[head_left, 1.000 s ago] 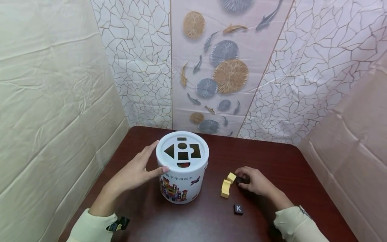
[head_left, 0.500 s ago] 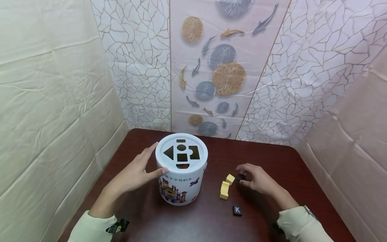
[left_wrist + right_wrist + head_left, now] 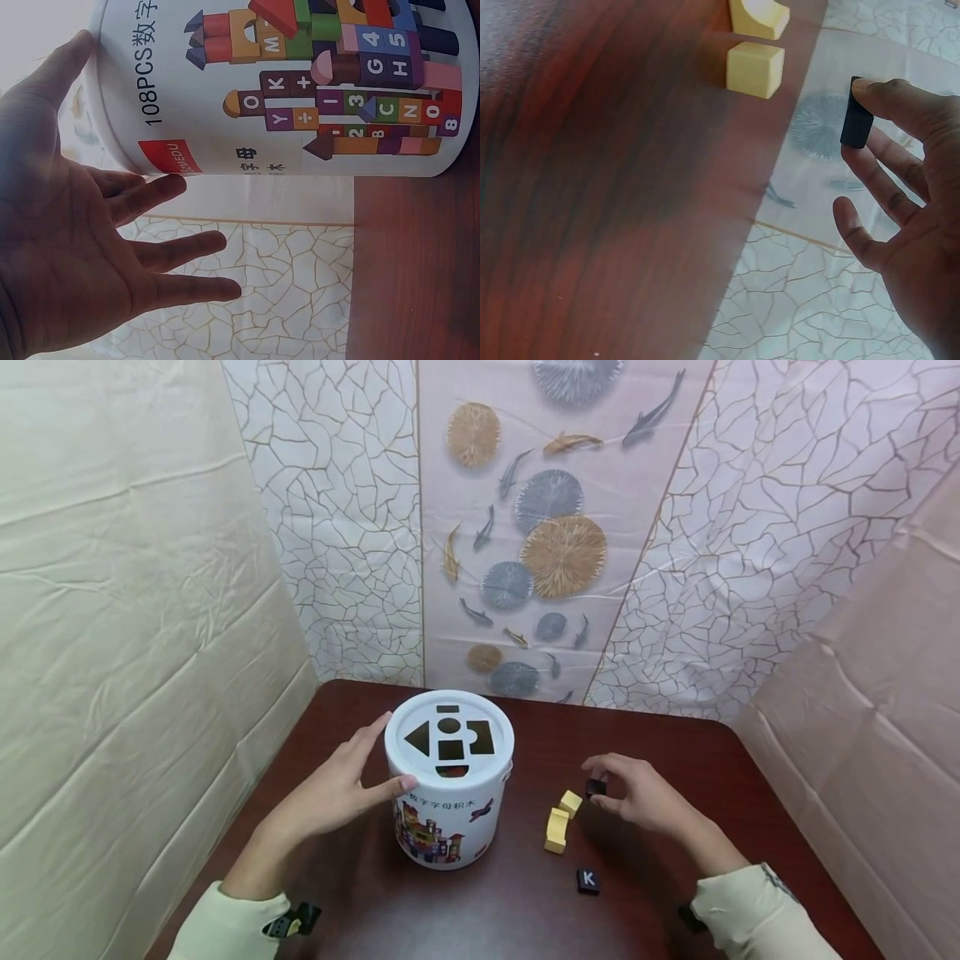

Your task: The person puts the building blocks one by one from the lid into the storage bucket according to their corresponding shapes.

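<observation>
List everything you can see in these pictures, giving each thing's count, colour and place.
Round white bucket with shape-cut lid: 1, white, table's left-centre.
Pale yellow wooden blocks: 2, yellow, right of bucket, one a cube, one with a curved cut-out.
Black letter K tile: 1, black, near edge.
Small black block: 1, black, pinched off the table.
Dark red-brown wooden table: 1.
Left hand: on bucket's side.
Right hand: pinching the black block.

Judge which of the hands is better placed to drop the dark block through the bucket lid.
Right, probably. The right hand already pinches the dark block above the table, beside the white bucket. The left hand rests open against the bucket's side, steadying it.
</observation>
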`<state>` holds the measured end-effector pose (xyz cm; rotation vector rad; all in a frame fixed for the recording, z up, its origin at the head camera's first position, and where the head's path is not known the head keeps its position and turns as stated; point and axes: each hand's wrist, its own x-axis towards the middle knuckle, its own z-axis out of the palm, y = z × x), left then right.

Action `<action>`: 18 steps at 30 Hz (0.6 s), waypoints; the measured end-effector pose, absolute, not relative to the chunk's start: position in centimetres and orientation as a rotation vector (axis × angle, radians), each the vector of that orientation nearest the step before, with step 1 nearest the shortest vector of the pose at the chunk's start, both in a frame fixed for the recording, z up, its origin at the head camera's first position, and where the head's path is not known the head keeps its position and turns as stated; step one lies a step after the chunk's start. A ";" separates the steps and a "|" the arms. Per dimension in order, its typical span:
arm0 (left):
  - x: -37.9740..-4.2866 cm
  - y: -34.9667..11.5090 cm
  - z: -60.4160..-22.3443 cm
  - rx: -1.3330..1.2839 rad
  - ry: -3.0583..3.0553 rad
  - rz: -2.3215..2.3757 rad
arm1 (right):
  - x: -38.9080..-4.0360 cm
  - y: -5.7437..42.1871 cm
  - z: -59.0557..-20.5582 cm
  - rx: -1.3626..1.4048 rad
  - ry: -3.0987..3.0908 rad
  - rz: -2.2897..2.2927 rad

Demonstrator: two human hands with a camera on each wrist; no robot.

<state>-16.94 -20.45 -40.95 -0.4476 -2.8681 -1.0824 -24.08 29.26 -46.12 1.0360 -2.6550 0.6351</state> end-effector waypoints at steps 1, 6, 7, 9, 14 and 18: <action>-17.0 -20.5 -41.0 -0.452 -2.866 -1.081 | -24.1 29.2 -45.9 1.043 -2.644 0.630; -16.9 -20.5 -41.0 -0.438 -2.882 -1.096 | -23.9 28.8 -45.1 1.065 -2.603 0.623; -16.9 -20.5 -41.1 -0.435 -2.885 -1.102 | -23.8 28.8 -45.0 1.068 -2.597 0.621; -16.9 -20.5 -41.1 -0.430 -2.890 -1.112 | -23.7 28.6 -44.7 1.073 -2.587 0.615; -17.0 -20.4 -41.1 -0.442 -2.880 -1.119 | -23.4 27.9 -43.5 1.102 -2.538 0.589; -17.1 -20.3 -41.1 -0.444 -2.871 -1.140 | -23.2 27.3 -42.7 1.115 -2.518 0.565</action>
